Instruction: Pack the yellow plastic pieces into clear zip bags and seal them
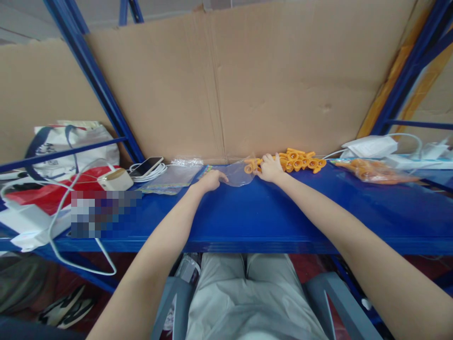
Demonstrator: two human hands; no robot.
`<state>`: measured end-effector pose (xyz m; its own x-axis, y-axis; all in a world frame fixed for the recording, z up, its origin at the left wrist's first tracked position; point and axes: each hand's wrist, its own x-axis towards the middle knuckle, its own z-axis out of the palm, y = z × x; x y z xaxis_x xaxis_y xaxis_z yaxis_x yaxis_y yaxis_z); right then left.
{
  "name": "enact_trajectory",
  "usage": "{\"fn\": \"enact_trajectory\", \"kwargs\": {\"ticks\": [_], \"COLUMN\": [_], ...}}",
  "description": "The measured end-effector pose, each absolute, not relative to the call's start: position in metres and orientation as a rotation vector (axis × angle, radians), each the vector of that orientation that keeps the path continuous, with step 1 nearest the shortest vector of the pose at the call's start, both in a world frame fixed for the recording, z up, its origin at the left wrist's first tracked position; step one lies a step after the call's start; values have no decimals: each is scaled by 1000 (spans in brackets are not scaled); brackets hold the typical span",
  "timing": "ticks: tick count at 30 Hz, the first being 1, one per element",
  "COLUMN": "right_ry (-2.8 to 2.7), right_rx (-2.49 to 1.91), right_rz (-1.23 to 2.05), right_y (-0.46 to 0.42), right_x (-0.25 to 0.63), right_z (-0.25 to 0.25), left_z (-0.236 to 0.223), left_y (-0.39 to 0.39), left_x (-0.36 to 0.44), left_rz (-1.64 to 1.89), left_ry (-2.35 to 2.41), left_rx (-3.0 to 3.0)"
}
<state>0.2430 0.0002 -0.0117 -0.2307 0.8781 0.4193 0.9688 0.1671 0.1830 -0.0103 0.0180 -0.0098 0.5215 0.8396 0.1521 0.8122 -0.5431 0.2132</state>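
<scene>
My left hand (211,180) rests on the blue shelf (247,217) with its fingers curled, pinching the left edge of a clear plastic bag (237,174). My right hand (269,168) is at the bag's right edge, fingers closed around small orange plastic parts (250,166) at the bag's mouth. A pile of several orange plastic parts (300,160) lies just right of that hand, against the cardboard backing.
A stack of clear bags (173,178), a phone (146,166) on a coiled white cable and a small white box (115,179) lie to the left. Tote bag (71,146) far left. A filled bag of orange parts (375,171) and white packets (370,146) sit right. Cardboard wall (247,80) behind.
</scene>
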Motion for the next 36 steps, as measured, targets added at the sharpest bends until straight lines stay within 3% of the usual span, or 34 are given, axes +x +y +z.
{"fn": "enact_trajectory", "kwargs": {"ticks": [11,20,25,32,36], "right_ry": [-2127,-2150,-2102,-1791,-1563], "right_rx": [-1909,-1959,-1957,-1939,-1717], "right_rz": [-436,-490,-462,-43,174], "right_y": [3,2,1,-5,-6], "right_x": [244,231,233,249,265], "right_z": [-11,-13,-5,16,20], "left_z": [-7,-15,-20,-25,-26], "left_y": [16,19,18,22,25], "left_x": [-8,-5,-4,-5,-7], "left_rz": [403,486,365,323,322], "left_ry": [1459,1597,1608,1602,1612], "left_rx": [2523,2588,2610,2616,2594]}}
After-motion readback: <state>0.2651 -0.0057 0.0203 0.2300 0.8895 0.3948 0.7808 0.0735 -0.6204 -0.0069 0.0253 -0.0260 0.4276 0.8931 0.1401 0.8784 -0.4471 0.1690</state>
